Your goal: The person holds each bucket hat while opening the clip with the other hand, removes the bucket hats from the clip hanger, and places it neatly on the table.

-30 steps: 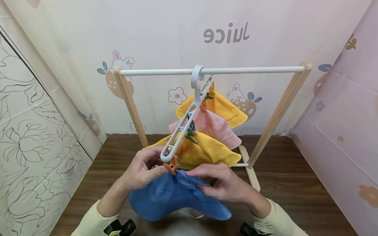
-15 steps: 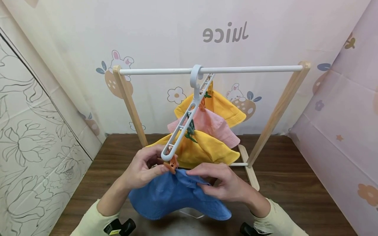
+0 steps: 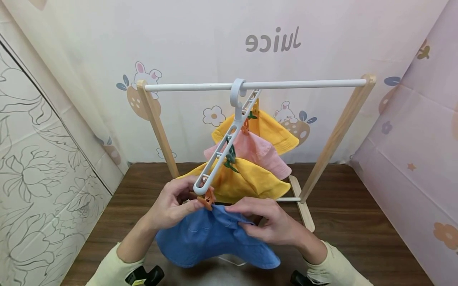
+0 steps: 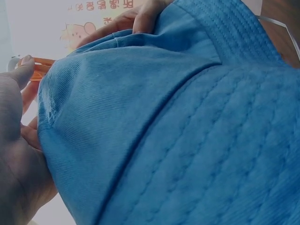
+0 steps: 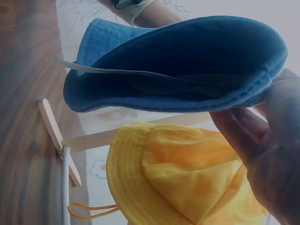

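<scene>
1. The left hand (image 3: pixel 175 203) pinches an orange plastic clip (image 3: pixel 206 200) between thumb and fingers, at the near end of a pale plastic hanger (image 3: pixel 236 126).
2. The right hand (image 3: pixel 266 220) pinches the crown of a blue stitched-fabric bucket hat (image 3: pixel 214 240), thumb and fingers closed on a fold of cloth.
3. The blue hat is just below the orange clip, crown up and brim down, above a dark brown wood-grain table (image 3: pixel 358 222); whether the clip bites the cloth, I cannot tell.
4. A thin white strap (image 5: pixel 117 71) crosses the hat's opening in the right wrist view.
5. Just behind, a yellow fabric bucket hat (image 3: pixel 254 180) hangs from a dark green clip (image 3: pixel 231 154); beyond it hang a pink fabric hat (image 3: pixel 261 153) and another yellow fabric hat (image 3: pixel 277 133).
6. The hanger hooks over a round white rod (image 3: pixel 304 84) between two light wooden uprights (image 3: pixel 334 137).
</scene>
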Tool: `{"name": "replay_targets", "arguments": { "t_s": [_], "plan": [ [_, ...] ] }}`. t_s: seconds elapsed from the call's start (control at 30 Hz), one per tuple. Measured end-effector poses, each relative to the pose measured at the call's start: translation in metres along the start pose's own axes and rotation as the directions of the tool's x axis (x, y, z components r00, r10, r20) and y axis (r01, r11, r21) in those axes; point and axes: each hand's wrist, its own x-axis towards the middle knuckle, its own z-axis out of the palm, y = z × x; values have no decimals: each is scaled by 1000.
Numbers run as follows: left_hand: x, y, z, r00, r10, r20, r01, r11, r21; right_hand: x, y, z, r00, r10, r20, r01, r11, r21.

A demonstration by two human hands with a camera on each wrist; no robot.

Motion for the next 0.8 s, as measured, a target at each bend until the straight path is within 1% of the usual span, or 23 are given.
{"name": "replay_targets", "arguments": {
  "t_s": [0.17, 0.27, 0.5, 0.63, 0.8],
  "plan": [
    [0, 0, -1, 1000, 0, 1, 0, 1000, -1, 1, 0, 2, 1000, 16, -4, -15, 1000, 26],
    [-1, -1, -1, 1000, 2, 5, -2, 1000, -2, 1, 0, 3, 1000, 9, -5, -9, 1000, 22],
    [0, -2, -1, 1000, -10, 15, 11, 999, -39, 1, 1, 3, 1000, 10, -3, -10, 1000, 12],
    [0, -1, -1, 1000, -5, 11, 5, 1000, -19, 1, 2, 3, 1000, -9, -7, 9, 1000, 1],
    [0, -1, -2, 1000, -9, 22, 10, 1000, -30, 2, 5, 4, 999, -39, -9, 39, 999, -7]
  ]
}}
